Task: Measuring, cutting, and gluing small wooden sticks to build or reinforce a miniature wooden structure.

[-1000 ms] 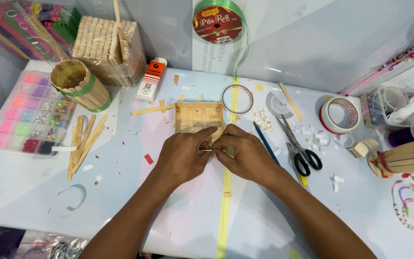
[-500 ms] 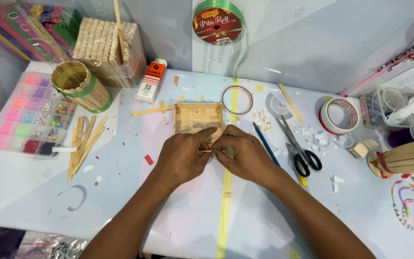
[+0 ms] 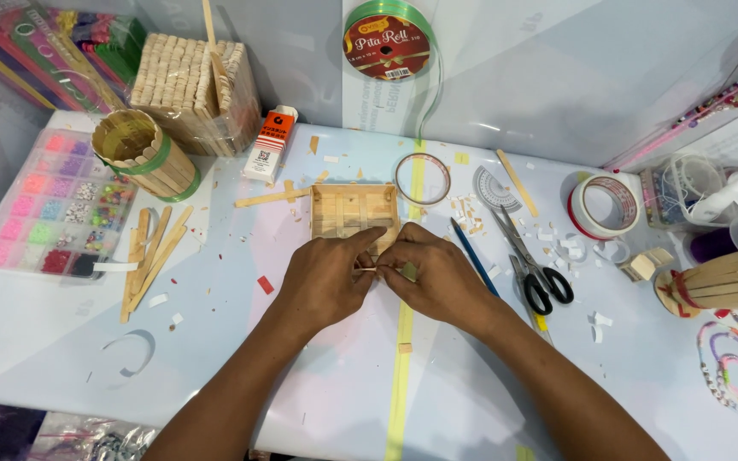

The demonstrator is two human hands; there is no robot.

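Thin wooden stick pinched level between both hands, square stick panel flat just beyond

Both forearms reach in from the lower edge and converge at the middle. The left hand and right hand lie knuckles up, fingertips pinched together and meeting between them, wrists low.

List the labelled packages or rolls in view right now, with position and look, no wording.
Ribbon spool: top centre against the wall, round, green ribbon, red and gold face label.
Glue carton: left of the stick panel, lying flat, slim box, orange top, white body.
Bead organiser: far left, clear tray, pink, green and purple beads.
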